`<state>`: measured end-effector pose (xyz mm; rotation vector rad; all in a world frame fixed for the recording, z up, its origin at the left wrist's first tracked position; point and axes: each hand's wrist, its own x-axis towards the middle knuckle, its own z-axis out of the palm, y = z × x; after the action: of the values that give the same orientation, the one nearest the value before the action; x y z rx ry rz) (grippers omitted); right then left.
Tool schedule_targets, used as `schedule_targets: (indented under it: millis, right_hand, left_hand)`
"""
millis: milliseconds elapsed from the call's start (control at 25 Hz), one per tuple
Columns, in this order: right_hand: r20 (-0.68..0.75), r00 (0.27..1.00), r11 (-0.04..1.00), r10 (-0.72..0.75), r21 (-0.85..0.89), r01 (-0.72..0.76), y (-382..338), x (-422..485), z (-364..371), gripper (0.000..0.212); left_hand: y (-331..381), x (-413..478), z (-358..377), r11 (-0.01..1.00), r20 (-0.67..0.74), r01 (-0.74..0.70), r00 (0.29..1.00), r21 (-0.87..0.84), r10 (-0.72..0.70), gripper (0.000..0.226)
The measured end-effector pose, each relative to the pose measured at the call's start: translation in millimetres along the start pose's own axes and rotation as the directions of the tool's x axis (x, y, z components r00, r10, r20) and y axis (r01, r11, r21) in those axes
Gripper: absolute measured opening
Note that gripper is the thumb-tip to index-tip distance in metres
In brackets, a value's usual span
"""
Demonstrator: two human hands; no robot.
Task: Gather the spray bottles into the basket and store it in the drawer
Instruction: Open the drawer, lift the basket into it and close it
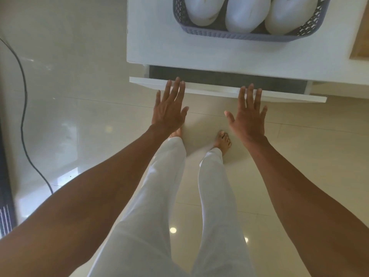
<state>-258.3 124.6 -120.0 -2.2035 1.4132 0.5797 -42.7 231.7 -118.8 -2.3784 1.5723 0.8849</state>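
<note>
A grey lattice basket [235, 35] stands on top of the white cabinet [159, 47] and holds three white spray bottles [245, 15] side by side; their tops are cut off by the frame. Below the cabinet top, a white drawer [219, 89] is pulled out a little, showing a dark grey inside. My left hand [169, 108] is open with fingers spread, its fingertips at the drawer front's left part. My right hand [247, 116] is open too, fingertips at the drawer front's right part. Neither hand holds anything.
Glossy beige floor tiles [79, 96] lie all around. A black cable [24, 108] runs down the left side next to a dark object at the left edge. A wooden surface [361, 47] shows at the right edge. My legs and bare feet stand below the drawer.
</note>
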Motion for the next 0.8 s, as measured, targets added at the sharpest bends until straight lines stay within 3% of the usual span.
schedule_targets:
  millis: [200, 800]
  right_hand:
    - [0.018, 1.0, 1.0, -0.019, -0.011, 0.019, 6, -17, 10, 0.088]
    - [0.113, 0.994, 1.0, 0.001, 0.015, -0.003, 18, -101, 62, 0.078]
  left_hand:
    - [0, -15, -1, 0.992, 0.056, -0.016, 0.998, 0.126, 0.009, 0.074]
    - [25, -94, 45, 0.985, 0.152, 0.044, 0.986, 0.169, -0.07, 0.074]
